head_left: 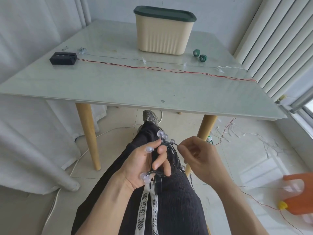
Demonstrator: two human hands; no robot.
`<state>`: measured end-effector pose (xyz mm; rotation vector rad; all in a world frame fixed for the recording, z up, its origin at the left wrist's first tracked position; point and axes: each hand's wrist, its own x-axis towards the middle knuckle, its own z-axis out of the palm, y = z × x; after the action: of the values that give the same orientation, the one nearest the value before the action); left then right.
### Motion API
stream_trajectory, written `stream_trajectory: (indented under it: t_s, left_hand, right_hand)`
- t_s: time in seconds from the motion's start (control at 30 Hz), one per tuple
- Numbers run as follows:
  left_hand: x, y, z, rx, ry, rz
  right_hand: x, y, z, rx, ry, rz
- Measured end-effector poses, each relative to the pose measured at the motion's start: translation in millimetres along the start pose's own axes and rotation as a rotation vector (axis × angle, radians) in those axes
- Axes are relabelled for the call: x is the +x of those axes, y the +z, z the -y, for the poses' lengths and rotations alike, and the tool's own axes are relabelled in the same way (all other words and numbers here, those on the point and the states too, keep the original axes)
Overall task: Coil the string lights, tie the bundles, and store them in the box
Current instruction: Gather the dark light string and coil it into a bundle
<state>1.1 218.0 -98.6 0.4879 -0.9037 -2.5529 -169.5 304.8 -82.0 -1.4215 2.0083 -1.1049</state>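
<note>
Over my lap, my left hand point(144, 165) grips a coiled bundle of string lights point(171, 153), dark wire with clear round bulbs sticking out at top and bottom. My right hand point(198, 158) pinches a strand of the dark wire at the top of the coil. A small black battery pack point(157, 184) hangs under the bundle. The cream storage box point(163, 37) with a dark green lid stands shut at the back of the table. A second string point(152, 67) of red and thin wire lies stretched across the table from a black battery box point(63, 58).
Two green tape rolls point(199, 55) lie to the right of the box. The glass-topped table point(118, 89) has wooden legs. More wire lights point(264, 141) trail over the floor at right. An orange stool point(299, 194) stands at the lower right. Curtains hang left, blinds right.
</note>
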Motion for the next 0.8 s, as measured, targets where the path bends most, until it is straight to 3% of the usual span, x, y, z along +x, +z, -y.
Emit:
stream_trajectory:
  t_s: [0.27,0.47,0.57,0.73,0.8]
  left_hand:
    - [2,-5,-1,-0.211,0.099,-0.079]
    - [1,3,-5,-0.169,0.118,-0.203]
    - [1,7,-6,-0.234,0.13,-0.134]
    - [-2,6,-6,-0.278,0.177,0.036]
    - [-1,5,-4,-0.195,0.211,-0.006]
  right_hand:
    - [-8,6,-15,0.101,0.092,0.247]
    - [-12,9,-11,0.244,0.143,0.163]
    - [-11,11,-6,0.226,0.177,0.121]
    - [-11,23,-3,0.138,0.26,0.183]
    - [-11,27,-4,0.161,0.288,0.181]
